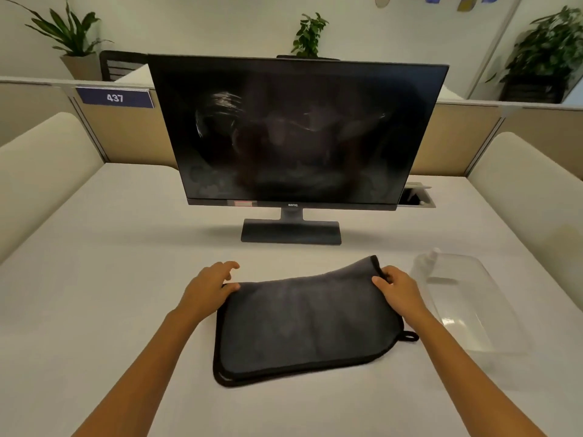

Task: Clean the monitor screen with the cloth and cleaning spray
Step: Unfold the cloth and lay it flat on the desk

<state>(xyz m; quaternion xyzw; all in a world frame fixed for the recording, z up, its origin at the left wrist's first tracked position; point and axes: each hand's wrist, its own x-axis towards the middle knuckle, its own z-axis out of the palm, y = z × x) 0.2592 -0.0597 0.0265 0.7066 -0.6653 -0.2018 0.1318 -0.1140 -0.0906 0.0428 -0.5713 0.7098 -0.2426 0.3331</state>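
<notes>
A dark grey cloth (303,323) lies folded on the white desk (94,279), near the front edge and roughly midway between the side edges, with a small loop sticking out at its near right corner. The person's left hand (209,287) rests at the cloth's far left corner, thumb on the fabric and the other fingers spread loosely above the desk, holding nothing that I can make out. The right hand (396,290) pinches the far right corner, which is lifted a little off the desk, thumb on top and fingers curled round the hem.

Behind the cloth, toward the back edge, stands the monitor (296,130) on its flat base, screen dark and marked with smears (mostly in the upper left part). Toward the right edge, just beside the right hand, sits a clear tray (473,304), and at its far end is a small pale spray bottle (426,263), blurred enough that I cannot tell whether it stands in the tray or beside it.

A blue sign (115,97) reading 437 hangs on the partition behind the back left corner, and potted plants (67,29) stand beyond it.
</notes>
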